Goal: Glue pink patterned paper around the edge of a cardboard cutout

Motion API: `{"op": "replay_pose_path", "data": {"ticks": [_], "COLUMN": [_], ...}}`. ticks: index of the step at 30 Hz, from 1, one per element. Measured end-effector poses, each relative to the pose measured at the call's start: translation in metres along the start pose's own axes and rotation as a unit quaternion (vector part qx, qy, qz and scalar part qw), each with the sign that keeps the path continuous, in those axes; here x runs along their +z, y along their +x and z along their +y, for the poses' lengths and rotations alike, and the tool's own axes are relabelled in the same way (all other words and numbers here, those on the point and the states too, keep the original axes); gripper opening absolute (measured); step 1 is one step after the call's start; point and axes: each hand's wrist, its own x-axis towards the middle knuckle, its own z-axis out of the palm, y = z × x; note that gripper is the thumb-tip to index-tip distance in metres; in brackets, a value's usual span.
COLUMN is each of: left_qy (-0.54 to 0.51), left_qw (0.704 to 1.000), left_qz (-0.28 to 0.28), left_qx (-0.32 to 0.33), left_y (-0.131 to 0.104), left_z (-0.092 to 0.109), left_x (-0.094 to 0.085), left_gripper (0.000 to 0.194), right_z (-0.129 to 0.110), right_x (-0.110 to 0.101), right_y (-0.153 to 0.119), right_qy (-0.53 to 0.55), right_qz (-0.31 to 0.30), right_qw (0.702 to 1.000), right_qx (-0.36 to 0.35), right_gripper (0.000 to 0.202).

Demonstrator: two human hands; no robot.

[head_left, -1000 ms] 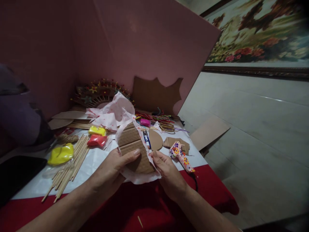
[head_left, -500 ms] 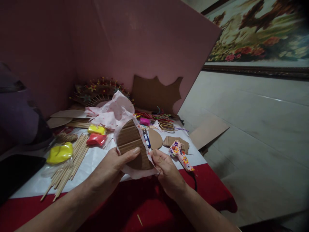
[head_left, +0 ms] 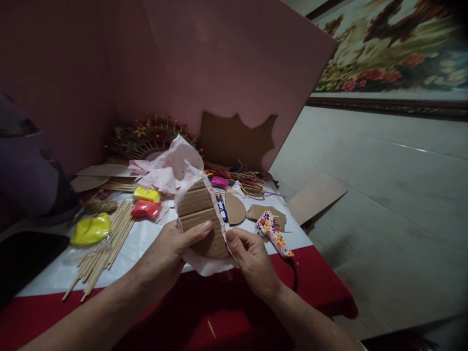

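A brown corrugated cardboard piece (head_left: 199, 204) with a rounded outline lies on white fabric with small red marks (head_left: 208, 267), whose edge shows all round it. My left hand (head_left: 183, 241) holds both from the lower left, its thumb flat on the cardboard and its other fingers hidden beneath. At the right edge my right hand (head_left: 250, 253) pinches the fabric between thumb and fingers, folded up against the cardboard rim. Just right of the hands lies a flower-patterned glue gun (head_left: 274, 234) on the table's white cover.
Wooden sticks (head_left: 106, 253), a yellow packet (head_left: 91, 229) and a red packet (head_left: 146, 209) lie left. Blue snips (head_left: 221, 208) and a cardboard oval (head_left: 235, 208) are behind my right hand. A black flat object (head_left: 32, 261) sits far left, a scalloped cardboard (head_left: 237, 140) at the back.
My right thumb and fingers have shifted slightly up and left along the fabric edge, which now lies closer against the cardboard. My left hand keeps its hold.
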Motion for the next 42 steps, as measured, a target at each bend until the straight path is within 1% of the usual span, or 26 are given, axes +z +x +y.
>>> {"op": "replay_pose_path", "data": {"ticks": [3,5,7,9,10,11,12,13,15,16,18,19,21,24,26,28,30,33,35,36,37,38,39,41,42], "left_qy": [-0.007,-0.010,-0.010,-0.006,-0.005,-0.005,-0.007,-0.011,-0.021,-0.025,-0.032,-0.033,-0.032,-0.028,-0.028,-0.029,-0.031,-0.030,-0.026,-0.022,-0.019,-0.017,-0.015,-0.014,-0.014], "left_qw": [1.000,1.000,1.000,1.000,1.000,0.999,0.999,0.999,0.999,0.999,0.999,0.999,0.999,0.999,0.999,0.999,0.999,0.998,0.998,0.998,0.998,0.999,0.999,0.999,0.999], "left_qz": [-0.004,-0.004,0.002,0.013,0.022,0.032,0.040,0.047,0.049,0.046,0.039,0.038,0.042,0.046,0.042,0.042,0.044,0.047,0.051,0.052,0.051,0.046,0.040,0.019,0.006], "left_qx": [0.002,0.004,0.005,-0.002,-0.006,-0.007,-0.007,-0.005,0.001,0.003,0.005,0.006,0.005,0.002,0.003,0.000,-0.002,-0.011,-0.015,-0.016,-0.019,-0.022,-0.024,-0.032,-0.039], "left_y": [0.000,0.001,0.002,0.004,0.005,0.005,0.005,0.005,0.003,0.002,0.001,0.000,0.000,0.001,0.001,0.001,0.000,0.000,0.001,0.001,0.002,0.002,0.001,0.000,0.000], "left_z": [-0.001,-0.003,-0.005,-0.007,-0.007,-0.007,-0.006,-0.005,-0.001,0.000,0.002,0.003,0.003,0.002,0.002,0.002,0.002,0.001,-0.001,-0.002,-0.002,-0.003,-0.002,-0.001,-0.001], "left_x": [-0.001,-0.003,-0.004,-0.005,-0.004,-0.004,-0.003,-0.001,0.001,0.003,0.004,0.004,0.004,0.003,0.003,0.003,0.003,0.001,-0.001,-0.002,-0.002,-0.003,-0.002,-0.001,0.001], "left_gripper": [0.028,0.027,0.026,0.026,0.026,0.026,0.027,0.028,0.031,0.032,0.034,0.034,0.034,0.038,0.039,0.036,0.032,0.027,0.027,0.027,0.026,0.026,0.026,0.026,0.026], "right_z": [-0.001,0.000,0.002,0.002,0.002,0.002,0.002,0.002,0.002,0.002,0.004,0.005,0.008,0.009,0.008,0.005,0.002,0.002,0.003,0.004,0.004,0.004,0.003,0.000,-0.001], "right_x": [0.000,0.000,0.000,0.001,0.001,0.001,0.001,0.000,-0.002,-0.003,-0.003,-0.002,0.001,0.004,0.005,0.003,0.002,0.000,0.000,0.000,-0.001,-0.002,-0.003,-0.007,-0.009], "right_y": [0.000,0.000,0.000,0.001,0.001,0.001,0.002,0.002,0.002,0.002,0.002,0.001,-0.002,-0.006,-0.008,-0.009,-0.009,-0.009,-0.008,-0.008,-0.008,-0.008,-0.008,-0.007,-0.005], "right_qy": [-0.068,-0.135,-0.218,-0.292,-0.314,-0.322,-0.312,-0.278,-0.150,-0.074,0.049,0.082,0.100,0.046,-0.030,-0.119,-0.216,-0.363,-0.438,-0.455,-0.454,-0.433,-0.392,-0.270,-0.204], "right_qz": [0.006,0.017,0.035,0.055,0.061,0.064,0.063,0.059,0.044,0.034,0.008,-0.004,-0.021,-0.011,0.012,0.033,0.040,0.033,0.032,0.029,0.023,0.016,0.011,0.014,0.021], "right_qw": [0.997,0.990,0.971,0.944,0.934,0.930,0.935,0.950,0.987,0.997,0.995,0.991,0.988,0.997,0.999,0.990,0.966,0.905,0.864,0.855,0.859,0.875,0.900,0.956,0.976], "right_qx": [-0.020,-0.045,-0.094,-0.145,-0.161,-0.167,-0.158,-0.131,-0.039,0.013,0.090,0.106,0.112,0.066,0.004,-0.064,-0.133,-0.219,-0.245,-0.245,-0.236,-0.217,-0.190,-0.114,-0.075], "right_gripper": [0.043,0.043,0.041,0.037,0.035,0.035,0.036,0.039,0.047,0.051,0.051,0.049,0.043,0.043,0.043,0.042,0.040,0.035,0.034,0.034,0.035,0.037,0.040,0.047,0.050]}}
